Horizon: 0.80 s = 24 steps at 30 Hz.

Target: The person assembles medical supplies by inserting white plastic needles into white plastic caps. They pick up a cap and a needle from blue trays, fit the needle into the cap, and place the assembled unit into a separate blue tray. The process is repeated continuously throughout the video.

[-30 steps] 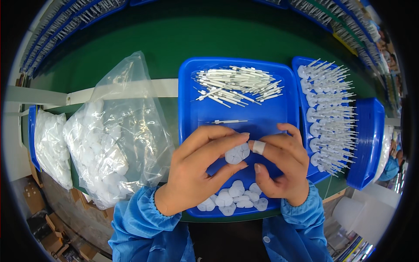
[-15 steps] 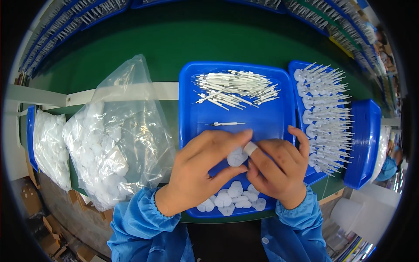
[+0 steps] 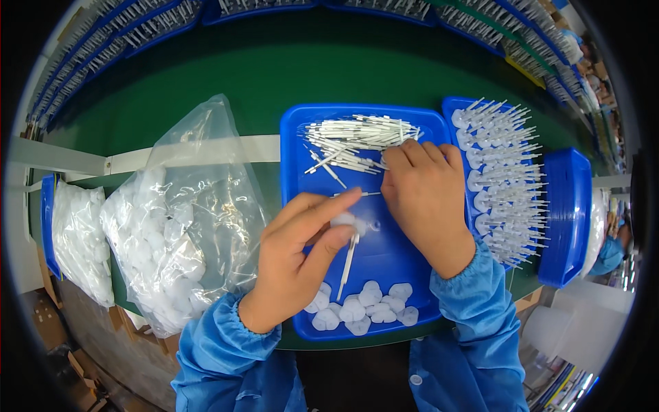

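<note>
My left hand (image 3: 298,254) pinches a white translucent lobed disc (image 3: 347,221) between thumb and fingers, above the middle of a blue tray (image 3: 292,158). A thin white stick (image 3: 348,264) slants down from that disc toward the tray's near end. At the far end, my right hand (image 3: 429,196) curls down onto the right edge of a pile of white sticks (image 3: 350,141); its fingertips are hidden. One single stick (image 3: 371,193) lies beside its thumb. Several loose white discs (image 3: 353,310) sit at the tray's near end.
To the right, another blue tray (image 3: 449,106) holds rows of discs with sticks standing up. Stacked blue trays (image 3: 570,220) stand beyond it. A clear plastic bag (image 3: 154,247) of white discs lies on the left, beside another full bag (image 3: 79,240). Filled trays (image 3: 158,31) line the far edge.
My hands have moved apart. The right went forward to the stick pile; the left stays near the middle with the disc, from which a stick now hangs visibly.
</note>
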Available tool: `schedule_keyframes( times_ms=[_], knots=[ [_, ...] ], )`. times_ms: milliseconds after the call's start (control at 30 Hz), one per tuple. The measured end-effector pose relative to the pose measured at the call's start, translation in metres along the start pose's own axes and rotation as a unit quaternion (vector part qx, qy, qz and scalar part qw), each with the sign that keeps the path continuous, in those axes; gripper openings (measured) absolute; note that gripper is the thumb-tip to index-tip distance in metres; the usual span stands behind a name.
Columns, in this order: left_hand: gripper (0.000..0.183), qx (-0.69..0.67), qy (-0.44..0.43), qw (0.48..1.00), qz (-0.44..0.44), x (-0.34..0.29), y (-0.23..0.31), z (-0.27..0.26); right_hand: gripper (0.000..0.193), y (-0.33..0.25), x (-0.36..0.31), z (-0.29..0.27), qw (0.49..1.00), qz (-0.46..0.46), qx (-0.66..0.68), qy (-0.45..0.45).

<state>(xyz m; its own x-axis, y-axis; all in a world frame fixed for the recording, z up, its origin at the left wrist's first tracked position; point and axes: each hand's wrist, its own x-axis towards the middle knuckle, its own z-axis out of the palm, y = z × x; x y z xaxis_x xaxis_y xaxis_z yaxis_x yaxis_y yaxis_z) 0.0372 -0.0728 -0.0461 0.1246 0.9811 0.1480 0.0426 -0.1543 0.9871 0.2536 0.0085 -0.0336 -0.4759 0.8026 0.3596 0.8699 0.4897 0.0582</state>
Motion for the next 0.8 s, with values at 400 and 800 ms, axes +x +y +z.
schedule_keyframes(
  times_ms=[400, 800],
  knots=[
    [0.045, 0.047, -0.025, 0.998, -0.019, 0.003, 0.014, 0.0, 0.036, -0.009, -0.042, -0.043, 0.923, -0.001, 0.383, -0.011],
    [0.044, 0.025, 0.032, 0.999, -0.012, 0.002, 0.006, 0.004, 0.025, -0.009, -0.05, -0.036, 0.91, 0.051, 0.411, 0.009]
  ],
)
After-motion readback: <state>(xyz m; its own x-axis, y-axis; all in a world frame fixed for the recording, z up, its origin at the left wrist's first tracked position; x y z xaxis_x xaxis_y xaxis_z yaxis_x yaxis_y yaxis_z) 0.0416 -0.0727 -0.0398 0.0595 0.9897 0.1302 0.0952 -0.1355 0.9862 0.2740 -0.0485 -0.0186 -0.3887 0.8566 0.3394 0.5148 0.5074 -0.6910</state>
